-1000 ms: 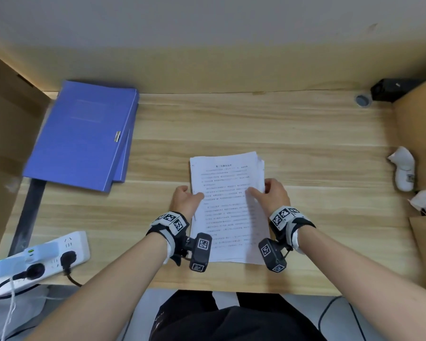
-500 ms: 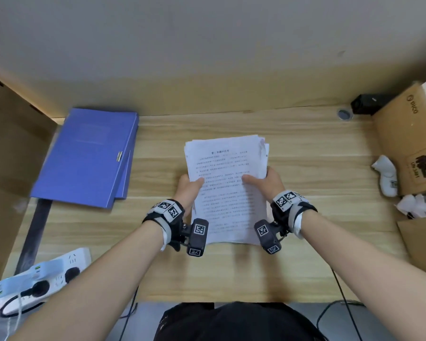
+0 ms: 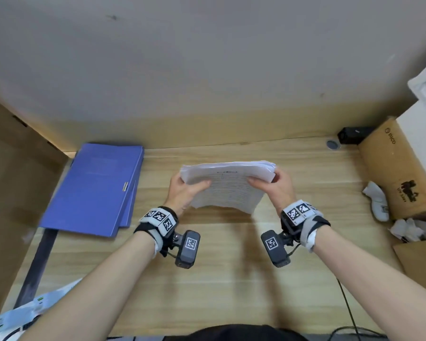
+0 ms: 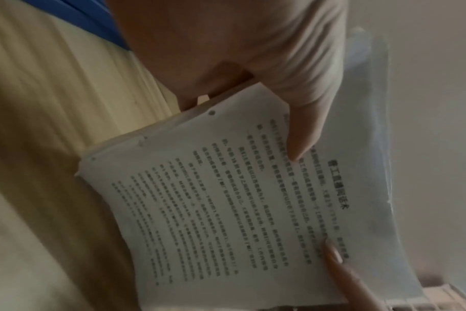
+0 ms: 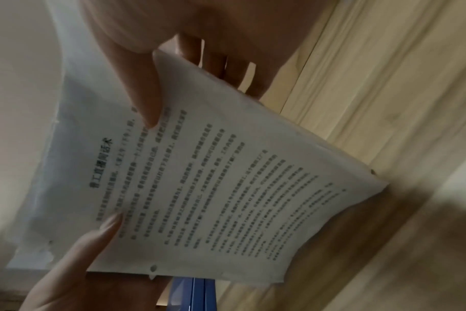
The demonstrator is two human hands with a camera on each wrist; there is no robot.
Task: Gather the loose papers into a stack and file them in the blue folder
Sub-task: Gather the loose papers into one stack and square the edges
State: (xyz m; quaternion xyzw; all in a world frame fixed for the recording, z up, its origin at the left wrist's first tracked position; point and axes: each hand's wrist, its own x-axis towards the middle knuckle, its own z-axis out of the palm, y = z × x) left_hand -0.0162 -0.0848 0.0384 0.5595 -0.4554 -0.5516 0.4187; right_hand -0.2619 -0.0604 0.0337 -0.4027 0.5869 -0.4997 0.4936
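Observation:
A stack of printed white papers [image 3: 228, 185] is held up off the wooden desk [image 3: 207, 279], tilted almost on edge. My left hand [image 3: 186, 190] grips its left side, thumb on the front sheet and fingers behind. My right hand [image 3: 274, 185] grips the right side the same way. The left wrist view shows the papers [image 4: 240, 200] with punched holes under my left thumb [image 4: 303, 134]. The right wrist view shows the papers [image 5: 213, 189] pinched by my right thumb [image 5: 144, 99]. The closed blue folder [image 3: 96, 185] lies flat at the desk's back left, apart from both hands.
A cardboard box [image 3: 401, 168] and crumpled white items [image 3: 378, 200] sit at the right edge. A black device [image 3: 354, 134] stands at the back right. A white power strip [image 3: 22, 313] lies at the front left. Cardboard [image 3: 10, 183] flanks the left side.
Both hands lifted the paper stack from lying flat on the desk and tipped it up toward vertical, moving it farther from me. The head camera tilted upward.

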